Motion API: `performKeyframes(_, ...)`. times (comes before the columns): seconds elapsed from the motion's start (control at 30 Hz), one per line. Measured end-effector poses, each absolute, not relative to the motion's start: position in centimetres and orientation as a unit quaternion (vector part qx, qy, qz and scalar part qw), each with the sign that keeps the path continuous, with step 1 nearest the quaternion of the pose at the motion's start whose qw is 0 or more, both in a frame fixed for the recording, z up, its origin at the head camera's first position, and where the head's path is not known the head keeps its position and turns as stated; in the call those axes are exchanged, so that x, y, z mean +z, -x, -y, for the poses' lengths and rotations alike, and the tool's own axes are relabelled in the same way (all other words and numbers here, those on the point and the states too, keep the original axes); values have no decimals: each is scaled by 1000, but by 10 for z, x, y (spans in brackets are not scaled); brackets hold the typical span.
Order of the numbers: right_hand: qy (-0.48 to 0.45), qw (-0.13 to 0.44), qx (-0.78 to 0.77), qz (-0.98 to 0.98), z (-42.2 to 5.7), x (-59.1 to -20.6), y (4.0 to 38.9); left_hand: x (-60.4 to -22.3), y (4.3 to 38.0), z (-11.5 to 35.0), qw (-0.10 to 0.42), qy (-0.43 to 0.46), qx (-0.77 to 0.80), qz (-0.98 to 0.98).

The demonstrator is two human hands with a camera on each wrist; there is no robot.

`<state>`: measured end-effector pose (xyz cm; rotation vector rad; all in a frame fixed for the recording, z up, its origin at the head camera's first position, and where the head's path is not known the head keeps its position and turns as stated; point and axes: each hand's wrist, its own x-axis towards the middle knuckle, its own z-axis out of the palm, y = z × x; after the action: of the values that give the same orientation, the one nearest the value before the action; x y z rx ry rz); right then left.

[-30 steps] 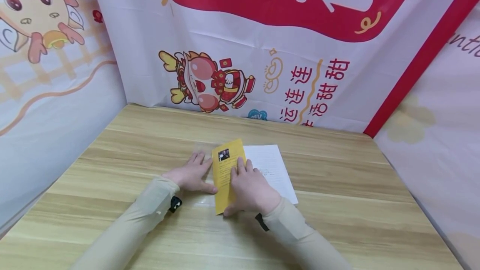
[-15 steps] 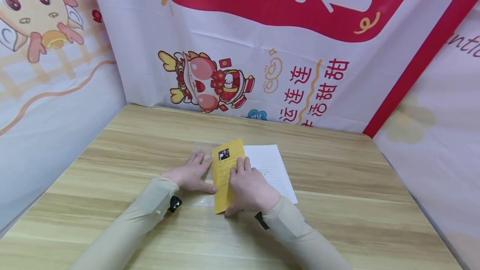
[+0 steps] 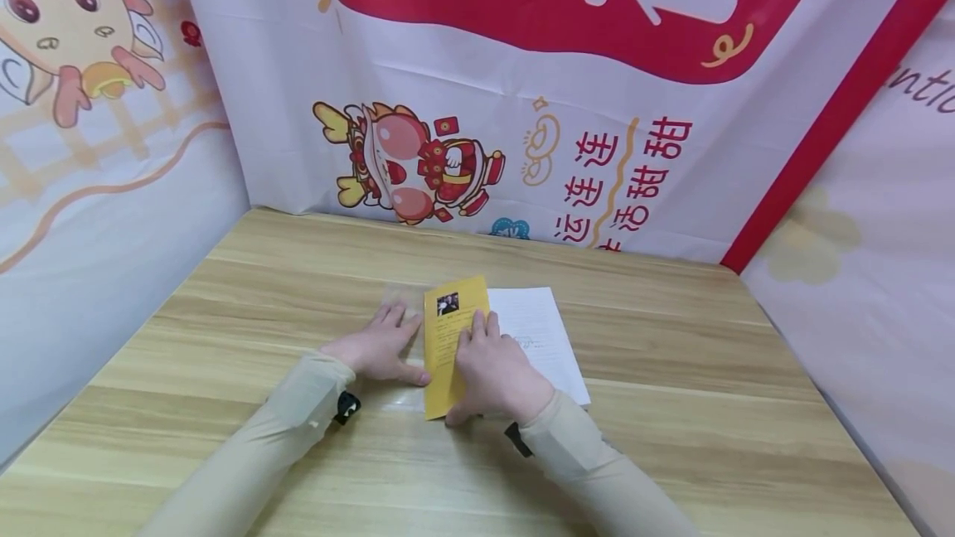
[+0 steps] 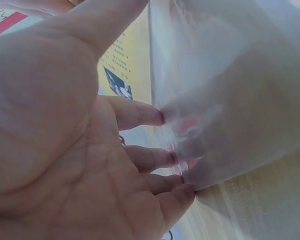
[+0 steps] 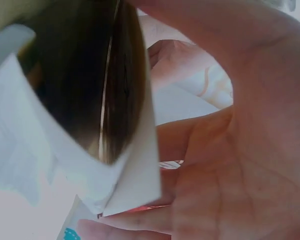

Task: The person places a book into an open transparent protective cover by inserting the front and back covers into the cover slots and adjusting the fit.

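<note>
Since half a second ago, shifted the top of the yellow cover (image 3: pixel 443 338) slightly right in the head view — hiding a sliver more of the white page (image 3: pixel 540 350) beside it. Swung its near corner a little left and up, bringing a slanted left edge almost to vertical. Carried the small printed photo (image 3: pixel 448 304) along too, a touch right and higher. Turned the camera very slightly — drifting the cartoon dragon (image 3: pixel 399 139) a hair leftward.

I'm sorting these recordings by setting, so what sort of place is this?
Probably an improvised booth for tabletop work: a wood-grain table, a cartoon-printed sheet hanging behind it, and more printed sheets at both sides.
</note>
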<state>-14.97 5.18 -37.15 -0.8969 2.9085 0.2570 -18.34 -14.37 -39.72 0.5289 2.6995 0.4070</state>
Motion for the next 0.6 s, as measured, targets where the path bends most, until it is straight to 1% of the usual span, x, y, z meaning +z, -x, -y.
performKeyframes(0.33, 283, 35, 66, -956, -51, -373, 149, -397, 182, 145, 181, -191, 139, -955)
performKeyframes(0.6, 271, 29, 75, -959, -50, -376, 151, -400, 186, 149, 210, -185, 119, -953)
